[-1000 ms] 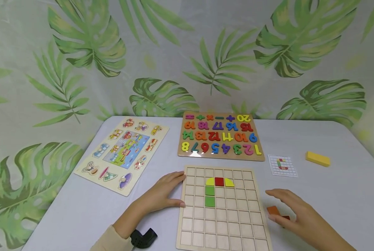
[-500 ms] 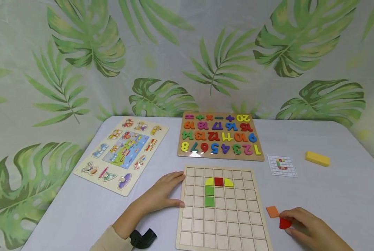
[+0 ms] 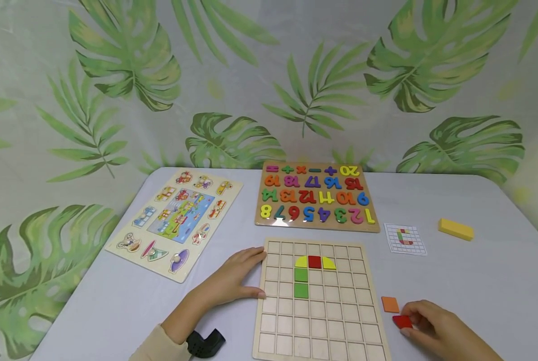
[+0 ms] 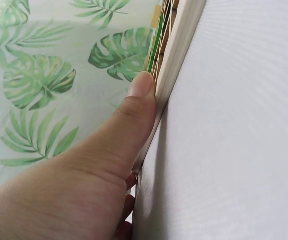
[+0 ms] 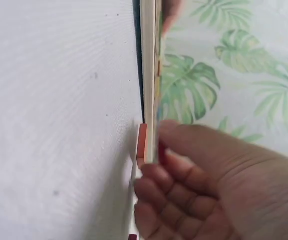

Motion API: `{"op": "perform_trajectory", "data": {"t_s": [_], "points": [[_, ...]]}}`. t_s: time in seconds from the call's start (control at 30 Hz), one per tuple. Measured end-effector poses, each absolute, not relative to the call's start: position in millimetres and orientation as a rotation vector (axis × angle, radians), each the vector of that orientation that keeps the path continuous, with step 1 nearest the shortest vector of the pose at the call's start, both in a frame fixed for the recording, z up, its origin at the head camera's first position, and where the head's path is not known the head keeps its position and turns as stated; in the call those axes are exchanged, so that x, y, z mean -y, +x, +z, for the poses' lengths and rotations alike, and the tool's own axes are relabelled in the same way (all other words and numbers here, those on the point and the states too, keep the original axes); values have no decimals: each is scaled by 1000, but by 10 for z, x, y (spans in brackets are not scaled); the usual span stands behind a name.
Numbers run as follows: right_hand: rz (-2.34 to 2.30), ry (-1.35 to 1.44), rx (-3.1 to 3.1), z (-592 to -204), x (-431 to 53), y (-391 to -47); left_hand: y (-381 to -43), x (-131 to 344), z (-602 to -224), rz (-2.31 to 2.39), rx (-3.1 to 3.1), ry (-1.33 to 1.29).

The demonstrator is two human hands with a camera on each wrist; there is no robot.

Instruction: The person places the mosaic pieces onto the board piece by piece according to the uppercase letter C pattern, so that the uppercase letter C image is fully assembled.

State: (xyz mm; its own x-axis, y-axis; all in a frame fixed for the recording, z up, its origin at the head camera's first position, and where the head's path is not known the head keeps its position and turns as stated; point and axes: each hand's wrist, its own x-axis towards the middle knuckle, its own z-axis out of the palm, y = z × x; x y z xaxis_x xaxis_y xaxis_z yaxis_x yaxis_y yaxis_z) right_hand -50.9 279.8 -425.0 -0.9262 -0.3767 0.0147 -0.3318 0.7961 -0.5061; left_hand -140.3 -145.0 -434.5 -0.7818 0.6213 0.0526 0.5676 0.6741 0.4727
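Observation:
A wooden grid board [image 3: 326, 328] lies in front of me. In it sit two yellow rounded tiles, a red square between them and two green squares [image 3: 301, 290] below the left yellow one. My left hand [image 3: 230, 278] rests along the board's left edge, its thumb [image 4: 141, 90] against the rim. Right of the board, my right hand [image 3: 438, 326] pinches a red tile [image 3: 401, 321] with one curved side between thumb and fingers. An orange square tile [image 3: 390, 304] lies just beyond it, close to the board's right edge.
A small pattern card [image 3: 406, 239] and a yellow block [image 3: 456, 229] lie at the right. Behind the board is a number puzzle [image 3: 318, 228]; a picture puzzle [image 3: 192, 260] lies at the left. A black curved object [image 3: 207, 343] is near my left forearm.
My right hand, spread above the loose tiles at first, has come down and taken the red tile between its fingers. It has shifted slightly left with it. The left hand has stayed put.

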Motion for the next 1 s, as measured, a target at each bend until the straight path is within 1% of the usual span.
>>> {"op": "perform_trajectory", "data": {"t_s": [0.1, 0.17, 0.27, 0.4, 0.53, 0.7, 0.8, 0.93, 1.0], "points": [[-742, -416, -2844, -4139, -2702, -522, -1402, 1449, -4344, 723, -2768, 984], [-761, -401, -2851, -4070, -2616, -529, -1401, 1448, -4341, 724, -2766, 981], [-901, -536, -2915, -3977, -2457, -520, -1399, 1448, -4338, 725, -2764, 979], [-1157, -870, -2957, -3904, -2220, -513, -1399, 1449, -4338, 730, -2765, 985], [-1264, -953, -2877, -3866, -1983, -534, -1396, 1449, -4336, 753, -2761, 990], [-1335, -1055, -2740, -3909, -1708, -596, -1397, 1449, -4338, 759, -2761, 1000], [-1318, -1018, -2669, -3964, -1578, -640, -1400, 1454, -4343, 754, -2765, 1000], [-1218, -853, -2607, -4026, -1455, -691, -1399, 1456, -4341, 754, -2765, 997], [-1169, -815, -2617, -4054, -1405, -714, -1399, 1454, -4339, 750, -2768, 999]]}}
